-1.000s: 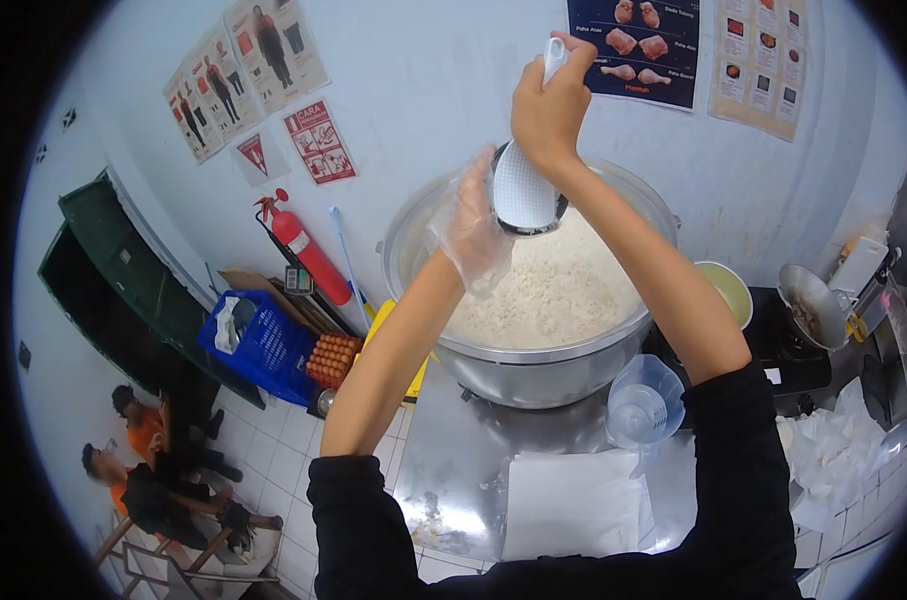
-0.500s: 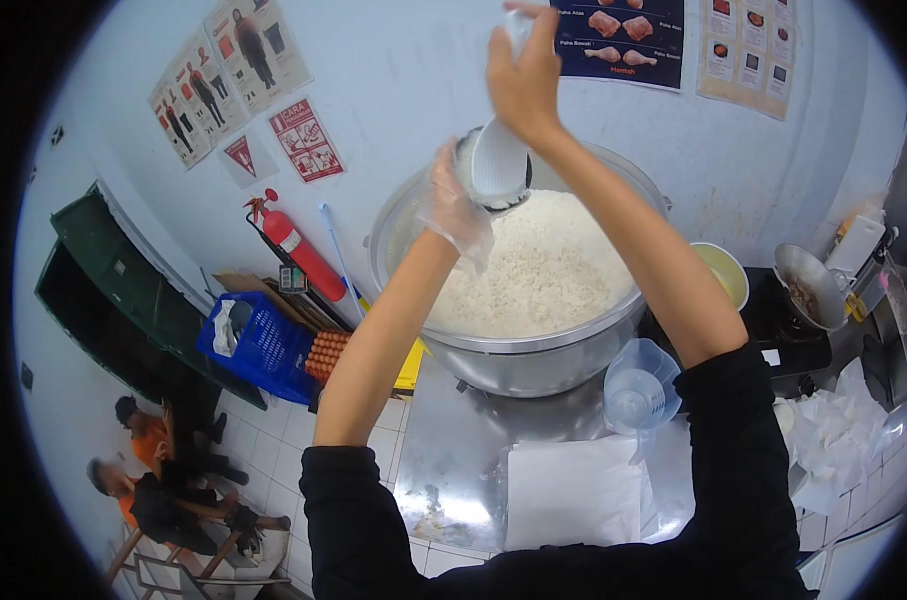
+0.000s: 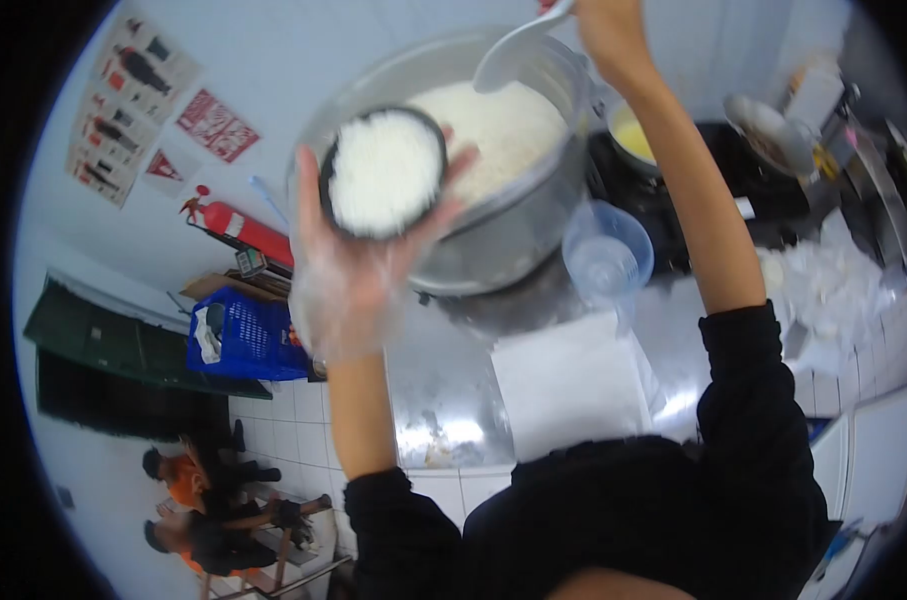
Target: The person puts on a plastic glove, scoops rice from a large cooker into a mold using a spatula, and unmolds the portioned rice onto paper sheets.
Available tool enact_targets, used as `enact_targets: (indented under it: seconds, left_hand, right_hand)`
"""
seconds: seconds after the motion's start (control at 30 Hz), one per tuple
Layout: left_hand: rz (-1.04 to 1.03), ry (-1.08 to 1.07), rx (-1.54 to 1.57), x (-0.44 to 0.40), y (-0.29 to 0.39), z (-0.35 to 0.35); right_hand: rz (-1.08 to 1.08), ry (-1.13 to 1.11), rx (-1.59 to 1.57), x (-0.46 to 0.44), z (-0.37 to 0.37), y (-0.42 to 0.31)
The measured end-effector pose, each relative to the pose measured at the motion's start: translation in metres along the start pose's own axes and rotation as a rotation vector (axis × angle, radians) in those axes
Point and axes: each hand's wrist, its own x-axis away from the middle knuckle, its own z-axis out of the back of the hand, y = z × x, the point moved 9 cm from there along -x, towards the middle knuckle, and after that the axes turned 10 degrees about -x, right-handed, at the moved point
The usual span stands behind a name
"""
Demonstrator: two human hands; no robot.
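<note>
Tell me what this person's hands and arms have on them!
The left hand wears a loose, crinkly, see-through plastic glove. The right hand shows no glove. The left sleeve and right sleeve are plain black and end near the elbows.

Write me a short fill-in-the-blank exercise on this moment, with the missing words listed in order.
The left hand holds a bowl of rice, and that bowl's rim is coloured ____.
The right hand grips a rice paddle by its ____.
The fire extinguisher is coloured ____.
The plastic crate near it is coloured ____.

Missing words: black; handle; red; blue.
</note>
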Motion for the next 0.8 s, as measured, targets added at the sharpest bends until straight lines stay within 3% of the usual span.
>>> enact_targets:
  seconds: [0.07, 0.13, 0.2, 0.3, 0.37, 0.4, 0.53, 0.7, 0.8]
  left_hand:
    - [0.098, 0.193, 0.094, 0.040, -0.065, 0.001]
    - [0.303, 0.113, 0.227, 0.068, -0.133, 0.021]
    - [0.426, 0.180, 0.173, 0.097, -0.198, 0.062]
    - [0.362, 0.499, -0.311, 0.137, -0.260, 0.143]
    - [0.289, 0.599, -0.956, 0.149, -0.267, 0.174]
    - [0.225, 0.542, -1.249, 0.145, -0.268, 0.169]
    - [-0.062, 0.089, -2.201, 0.150, -0.319, 0.158]
    - [-0.261, 0.162, -2.163, 0.166, -0.327, 0.170]
    - [-0.259, 0.360, -2.129, 0.174, -0.311, 0.170]
  right_hand:
    - [-0.127, 0.053, 0.004, 0.048, 0.039, -0.033]
    - [-0.302, -0.043, 0.164, 0.098, 0.084, -0.042]
    - [-0.611, -0.049, 0.354, 0.172, 0.128, -0.041]
    - [-0.991, -0.070, 0.638, 0.311, 0.215, -0.011]
    - [-0.921, -0.076, 0.860, 0.401, 0.263, 0.007]
    - [-0.943, -0.056, 0.885, 0.433, 0.268, 0.015]
    - [-0.828, -0.049, 1.019, 0.470, 0.236, 0.031]
    - [-0.853, -0.200, 1.232, 0.490, 0.210, 0.050]
    - [-0.687, -0.247, 1.367, 0.496, 0.203, 0.048]
